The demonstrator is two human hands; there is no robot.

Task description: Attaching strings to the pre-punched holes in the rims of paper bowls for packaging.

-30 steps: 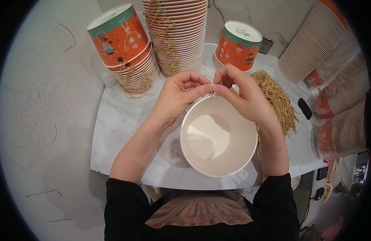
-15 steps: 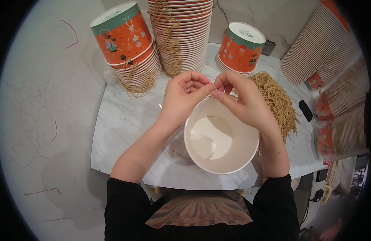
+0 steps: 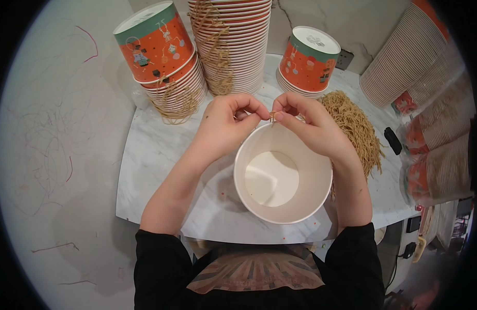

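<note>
An empty white paper bucket [image 3: 317, 168] stands on the table with its mouth up, tilted a little toward me in view. Over its far rim, both my hands pinch a thin tan string [image 3: 272, 116]. My left hand [image 3: 227, 120] is closed, thumb against forefinger at the string's left side. My right hand [image 3: 312, 123] is closed too, its thumb and forefinger gripping the string just right of that. A small loop or knot seems to show between the fingertips, too small to make out. Beside my right forearm lies a heap of tan strings [image 3: 355, 129].
Behind my hands stand a short bucket stack [image 3: 158, 49], a tall bucket stack [image 3: 243, 57] and an upturned orange and green bucket [image 3: 308, 64]. Strings drape over the first two. Bagged bucket stacks [image 3: 445, 129] and a black object [image 3: 392, 141] are at the right.
My left hand has shifted slightly left, away from my right hand, and a bit of string now shows between the fingertips. My right hand has barely moved.
</note>
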